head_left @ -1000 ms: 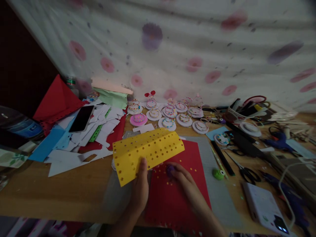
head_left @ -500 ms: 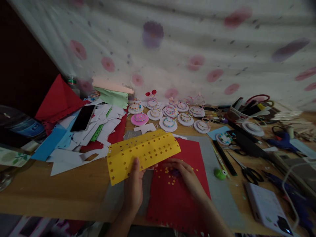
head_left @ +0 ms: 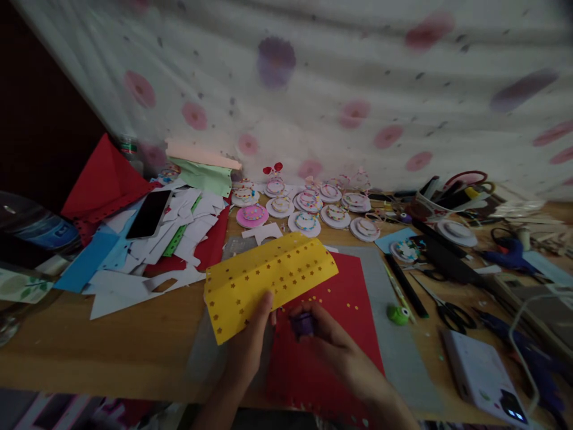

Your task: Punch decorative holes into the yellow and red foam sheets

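Observation:
My left hand [head_left: 250, 343] grips the lower edge of a yellow sheet [head_left: 268, 269], thumb on top; the sheet is punched with star-shaped holes and held up at a tilt. Close by on the right, my right hand [head_left: 329, 334] has its fingers closed on a small purple object [head_left: 303, 324], partly hidden and slightly blurred. Beneath it lies a red sheet [head_left: 358, 286] over a grey mat [head_left: 403, 352]. Small yellow stars [head_left: 349, 306] are scattered on the red sheet.
Round discs with beaded rings [head_left: 305, 222] stand at the back. Paper scraps [head_left: 179, 233] and a phone [head_left: 149, 214] lie left. At right are scissors [head_left: 454, 313], a green frog-like item [head_left: 397, 314], a white device [head_left: 483, 373] and a cup of tools [head_left: 432, 209].
The yellow sheet and my left hand have shifted slightly right. My right hand has lifted the purple object, which was largely hidden beneath its fingers, and moved it a little left.

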`<state>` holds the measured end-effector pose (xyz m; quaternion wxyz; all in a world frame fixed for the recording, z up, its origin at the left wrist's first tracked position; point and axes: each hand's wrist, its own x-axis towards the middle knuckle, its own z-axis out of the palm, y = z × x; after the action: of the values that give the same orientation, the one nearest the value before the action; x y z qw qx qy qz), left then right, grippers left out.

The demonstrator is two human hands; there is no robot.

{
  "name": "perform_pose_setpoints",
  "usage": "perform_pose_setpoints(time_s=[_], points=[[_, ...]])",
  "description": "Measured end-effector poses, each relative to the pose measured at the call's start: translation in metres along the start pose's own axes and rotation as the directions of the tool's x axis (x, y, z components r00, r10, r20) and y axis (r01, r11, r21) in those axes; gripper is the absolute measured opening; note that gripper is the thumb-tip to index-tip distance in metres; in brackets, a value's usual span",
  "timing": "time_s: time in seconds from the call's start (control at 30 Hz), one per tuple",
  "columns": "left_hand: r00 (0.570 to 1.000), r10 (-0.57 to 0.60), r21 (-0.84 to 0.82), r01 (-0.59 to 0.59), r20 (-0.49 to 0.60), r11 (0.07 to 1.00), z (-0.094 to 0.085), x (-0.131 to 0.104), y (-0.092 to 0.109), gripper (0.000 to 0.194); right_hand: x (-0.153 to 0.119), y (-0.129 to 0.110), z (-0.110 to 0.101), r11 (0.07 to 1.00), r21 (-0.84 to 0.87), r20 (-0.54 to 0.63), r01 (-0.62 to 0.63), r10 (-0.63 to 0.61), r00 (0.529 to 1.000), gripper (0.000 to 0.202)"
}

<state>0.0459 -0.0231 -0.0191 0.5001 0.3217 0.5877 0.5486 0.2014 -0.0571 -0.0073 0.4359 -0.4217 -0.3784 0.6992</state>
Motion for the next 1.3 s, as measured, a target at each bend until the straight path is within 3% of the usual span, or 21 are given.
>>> perform_pose_setpoints(time_s=[0.1,0.2,0.27,0.4,0.63,0.83,1.03,1.13,1.3], points=[[0.999,-0.018,0.070,0.021,-0.043,0.997,-0.001,-0.004,0.005,0.044,0.000,-0.007,0.009,1.000,-0.022,-0.005,0.001,-0.001,1.000,0.028],[1.000,0.003,0.090,-0.004,0.012,0.996,0.000,-0.007,0.010,0.051,0.004,-0.005,0.015,0.996,0.081,-0.067,0.028,-0.023,0.997,0.033],[0.999,0.006,0.104,-0.011,0.050,0.994,0.001,-0.008,0.012,0.050,0.006,0.000,0.016,0.991,0.127,-0.104,0.040,-0.027,0.994,0.037],[1.000,0.009,0.134,-0.012,0.022,0.991,0.001,-0.008,0.010,0.051,0.006,0.006,0.016,0.990,0.132,-0.146,0.050,-0.031,0.989,0.038],[0.996,-0.006,0.155,-0.008,0.089,0.988,0.003,-0.011,0.014,0.049,0.007,0.008,0.018,0.979,0.196,-0.222,0.055,-0.010,0.975,0.028],[0.999,-0.046,0.095,0.047,-0.007,0.994,0.004,-0.014,0.011,0.045,0.009,0.009,0.023,0.949,0.298,-0.273,0.107,-0.022,0.962,0.030],[0.995,-0.104,0.089,0.103,0.005,0.991,0.002,-0.014,0.011,0.043,0.006,0.001,0.028,0.910,0.409,-0.287,0.064,0.062,0.956,0.026],[0.992,-0.111,0.086,0.106,0.062,0.991,0.002,-0.011,0.013,0.046,0.005,0.000,0.030,0.893,0.446,-0.296,0.056,0.088,0.951,0.022],[0.963,-0.220,0.034,0.218,0.153,0.975,0.005,-0.009,0.019,0.056,0.009,0.006,0.031,0.853,0.511,-0.318,0.103,0.077,0.945,0.018]])
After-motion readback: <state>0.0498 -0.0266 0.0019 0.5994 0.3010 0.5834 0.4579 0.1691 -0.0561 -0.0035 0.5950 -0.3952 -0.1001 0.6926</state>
